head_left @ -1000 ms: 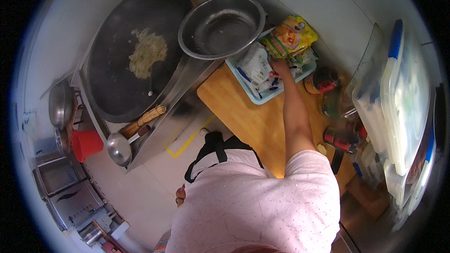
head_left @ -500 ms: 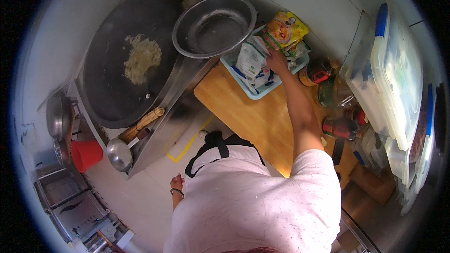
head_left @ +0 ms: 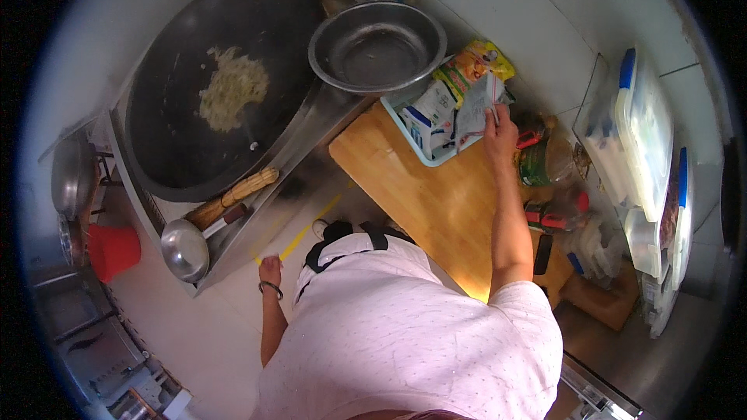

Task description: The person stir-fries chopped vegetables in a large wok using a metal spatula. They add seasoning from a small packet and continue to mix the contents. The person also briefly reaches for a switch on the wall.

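Note:
My right hand (head_left: 500,134) is pinched on the edge of a whitish-grey plastic packet (head_left: 471,113), lifted upright over a light blue basket (head_left: 433,160). White and blue packets (head_left: 430,109) lie in the basket, and a yellow food bag (head_left: 476,62) leans at its far side. Low beside my body, my left hand (head_left: 270,272) hangs with fingers curled and nothing visible in them. In the big dark wok (head_left: 179,140) at the left sits a pale heap of shredded food (head_left: 232,92).
A metal basin (head_left: 377,50) stands between wok and basket. A ladle (head_left: 187,250) and a bamboo brush (head_left: 233,197) rest on the stove's front edge. Bottles (head_left: 552,218) and stacked clear plastic boxes (head_left: 646,148) line the right of the wooden board (head_left: 405,179). A red bucket (head_left: 113,251) is far left.
My right hand has drawn the packet up and toward the near right of the basket. My left hand has swung slightly forward. The whole view has shifted a little.

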`<state>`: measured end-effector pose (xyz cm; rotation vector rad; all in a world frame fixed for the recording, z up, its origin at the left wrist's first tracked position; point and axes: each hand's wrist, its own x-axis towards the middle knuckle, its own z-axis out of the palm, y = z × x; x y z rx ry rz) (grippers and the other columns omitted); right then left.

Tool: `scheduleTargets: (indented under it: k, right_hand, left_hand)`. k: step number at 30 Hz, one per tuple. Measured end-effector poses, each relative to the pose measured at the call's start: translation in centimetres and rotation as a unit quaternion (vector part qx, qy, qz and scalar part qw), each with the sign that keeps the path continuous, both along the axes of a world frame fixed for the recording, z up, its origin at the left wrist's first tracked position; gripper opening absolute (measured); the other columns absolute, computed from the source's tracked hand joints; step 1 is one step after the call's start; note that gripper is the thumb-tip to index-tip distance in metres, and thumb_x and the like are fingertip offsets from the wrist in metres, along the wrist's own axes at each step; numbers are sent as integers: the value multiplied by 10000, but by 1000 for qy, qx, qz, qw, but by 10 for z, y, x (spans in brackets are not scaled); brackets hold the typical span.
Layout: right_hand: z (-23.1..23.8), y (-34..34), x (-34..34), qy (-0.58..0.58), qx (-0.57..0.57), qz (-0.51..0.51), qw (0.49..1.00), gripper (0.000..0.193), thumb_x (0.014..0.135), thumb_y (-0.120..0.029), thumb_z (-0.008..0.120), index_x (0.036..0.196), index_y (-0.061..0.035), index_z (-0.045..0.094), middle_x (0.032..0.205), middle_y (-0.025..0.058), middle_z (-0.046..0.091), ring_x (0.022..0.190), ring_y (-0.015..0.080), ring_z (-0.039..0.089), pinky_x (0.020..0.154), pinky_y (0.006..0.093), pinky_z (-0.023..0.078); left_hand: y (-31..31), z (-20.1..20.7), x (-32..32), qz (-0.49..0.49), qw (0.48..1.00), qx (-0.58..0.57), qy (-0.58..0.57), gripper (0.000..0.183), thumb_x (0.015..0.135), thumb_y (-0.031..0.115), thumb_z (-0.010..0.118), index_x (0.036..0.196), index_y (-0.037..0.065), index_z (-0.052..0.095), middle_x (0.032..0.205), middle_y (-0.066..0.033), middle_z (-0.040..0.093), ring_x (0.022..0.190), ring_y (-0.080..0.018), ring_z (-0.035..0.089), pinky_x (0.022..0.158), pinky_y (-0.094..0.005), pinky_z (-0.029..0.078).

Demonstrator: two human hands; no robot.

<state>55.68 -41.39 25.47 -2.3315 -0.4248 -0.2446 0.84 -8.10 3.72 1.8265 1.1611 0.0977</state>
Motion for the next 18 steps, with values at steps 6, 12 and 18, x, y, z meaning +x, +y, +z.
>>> scheduleTargets:
  k: [6,12,18]
  right_hand:
    - [153,32,-97,4,-17,188,982,108,803,-8,486,899,10,533,651,75,452,620,104,421,561,242,376]
    - [195,136,-155,42,50,351,934,36,794,-18,554,799,16,544,645,17,466,598,71,398,521,209,305]
    - [146,246,-168,289,361,341,818,226,817,-125,583,1016,-36,525,915,-4,529,814,76,471,704,221,377]
  left_hand:
    - [16,152,148,-119,980,-55,-152,327,814,206,614,1079,52,502,979,-51,575,937,-154,554,834,-283,444]
    - [13,251,220,-308,885,105,-334,801,570,431,774,1202,65,445,1202,-121,484,1041,-235,520,880,-337,414]
    - [52,260,197,-232,860,-204,-406,616,661,251,768,1154,19,480,1087,-76,576,992,-150,524,896,-294,396]
